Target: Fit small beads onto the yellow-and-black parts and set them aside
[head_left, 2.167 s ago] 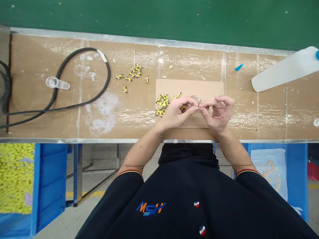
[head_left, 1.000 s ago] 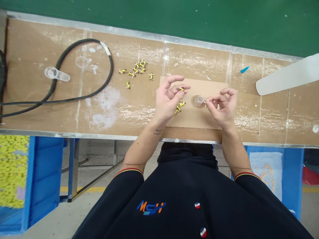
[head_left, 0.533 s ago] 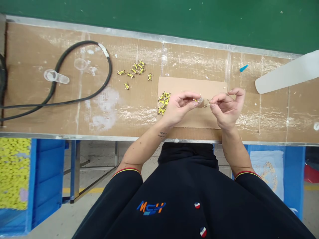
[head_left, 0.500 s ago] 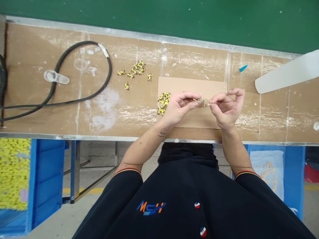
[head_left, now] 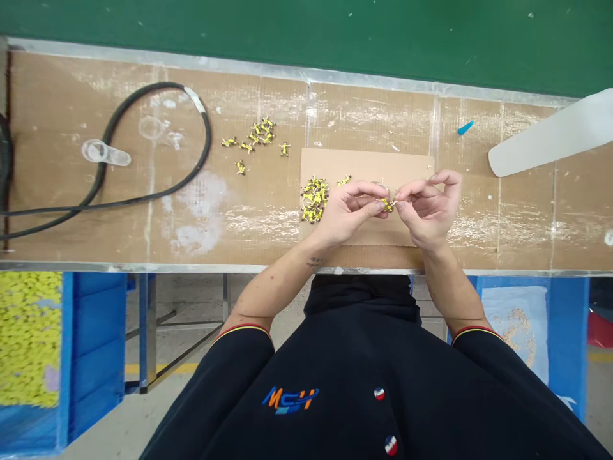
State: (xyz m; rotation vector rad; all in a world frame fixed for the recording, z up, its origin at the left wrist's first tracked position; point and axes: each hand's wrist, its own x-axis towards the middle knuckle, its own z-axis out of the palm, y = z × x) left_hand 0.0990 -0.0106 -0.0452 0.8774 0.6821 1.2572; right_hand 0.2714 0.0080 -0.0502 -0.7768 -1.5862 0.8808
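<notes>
Head view: the left hand [head_left: 352, 211] and right hand [head_left: 428, 207] both pinch a small yellow part [head_left: 387, 205] above a cardboard sheet [head_left: 412, 163], its shape mostly hidden by the fingertips. A heap of like yellow parts [head_left: 313, 200] lies near the left hand, on the sheet atop the cardboard-covered table [head_left: 268, 236].

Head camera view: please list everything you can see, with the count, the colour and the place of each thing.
yellow parts: many, yellow, heaped on the cardboard sheet, more on the bench
cardboard sheet: one, tan, mid-bench
bench: one, brown cardboard top, metal edge
cable: one, black, bench left
clear plastic piece: one, transparent, inside the cable loop
plastic paddle: one, white, bench right
plastic chip: one, blue, bench right
crates: two, blue, below the bench
small yellow part: one, yellow, between the hands
left hand, right hand: two, bare, pinching it
</notes>
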